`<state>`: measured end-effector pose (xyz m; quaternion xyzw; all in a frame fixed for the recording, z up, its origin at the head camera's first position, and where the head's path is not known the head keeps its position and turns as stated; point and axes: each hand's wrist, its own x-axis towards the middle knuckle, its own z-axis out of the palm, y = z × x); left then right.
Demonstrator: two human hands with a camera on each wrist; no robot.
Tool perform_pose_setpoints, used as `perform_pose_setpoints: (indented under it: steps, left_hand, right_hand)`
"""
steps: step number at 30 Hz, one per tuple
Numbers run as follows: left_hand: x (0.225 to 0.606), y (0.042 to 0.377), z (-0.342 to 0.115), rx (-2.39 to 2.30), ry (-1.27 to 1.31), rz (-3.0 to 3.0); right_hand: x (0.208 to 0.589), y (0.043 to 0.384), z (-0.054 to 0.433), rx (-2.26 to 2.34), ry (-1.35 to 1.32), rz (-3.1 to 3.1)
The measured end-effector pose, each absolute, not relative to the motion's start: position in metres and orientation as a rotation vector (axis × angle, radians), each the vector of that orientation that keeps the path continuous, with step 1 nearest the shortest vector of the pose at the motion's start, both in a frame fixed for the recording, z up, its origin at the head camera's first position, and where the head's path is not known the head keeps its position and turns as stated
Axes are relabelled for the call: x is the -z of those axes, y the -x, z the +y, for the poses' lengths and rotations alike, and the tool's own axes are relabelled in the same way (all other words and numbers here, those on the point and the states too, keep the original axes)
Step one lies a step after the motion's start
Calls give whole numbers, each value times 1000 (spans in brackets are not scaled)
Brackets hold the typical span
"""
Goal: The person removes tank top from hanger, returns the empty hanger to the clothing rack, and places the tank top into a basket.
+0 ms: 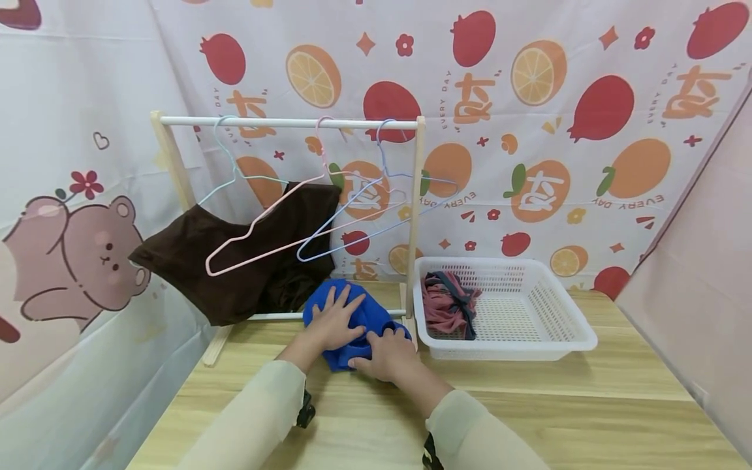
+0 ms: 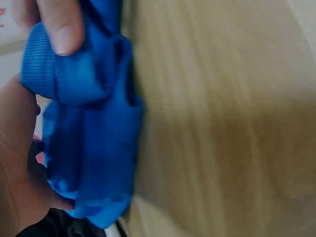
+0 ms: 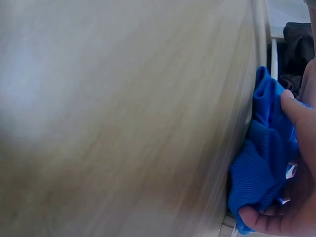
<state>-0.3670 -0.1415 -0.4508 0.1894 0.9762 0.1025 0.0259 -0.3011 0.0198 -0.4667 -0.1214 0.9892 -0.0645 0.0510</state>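
The bundled blue cloth (image 1: 370, 314) lies on the desk (image 1: 364, 424), at the foot of the rack (image 1: 414, 228); it overlaps the low bar in the head view, and I cannot tell whether they touch. To its left the brown garment (image 1: 252, 294) hangs close. To its right, just past the rack's upright, stands the basket (image 1: 505, 352), so sideways room is tight there. The pink hanger (image 1: 264, 256) hangs above the far side. Toward me, wood stretches from the cloth's near edge down between my forearms, and to the right the boards run past the basket.

My forearms slant inward from both sides. My left hand (image 1: 336, 323) lies palm down across the cloth's left part, fingers spread and nearly straight, pressing on it. My right hand (image 1: 390, 356) is lower and nearer me, fingers bent over the right part, thumb along the near edge, gripping a fold beside the ribbed band (image 3: 252, 175).
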Motion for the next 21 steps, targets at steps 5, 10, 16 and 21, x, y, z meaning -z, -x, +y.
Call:
perform_pose_setpoints:
  steps: [5, 10, 16, 21]
  left_hand:
    - [467, 367, -146, -266, -563, 2997]
    - [477, 365, -145, -200, -550, 2980]
    - [480, 361, -140, -197, -530, 2967]
    - [484, 360, -139, -219, -510, 2945]
  right_hand:
    - [471, 308, 14, 144, 412, 3044]
    - [472, 313, 11, 165, 413, 3034]
    - [471, 315, 11, 225, 381, 3025]
    - [472, 314, 13, 261, 366, 3032]
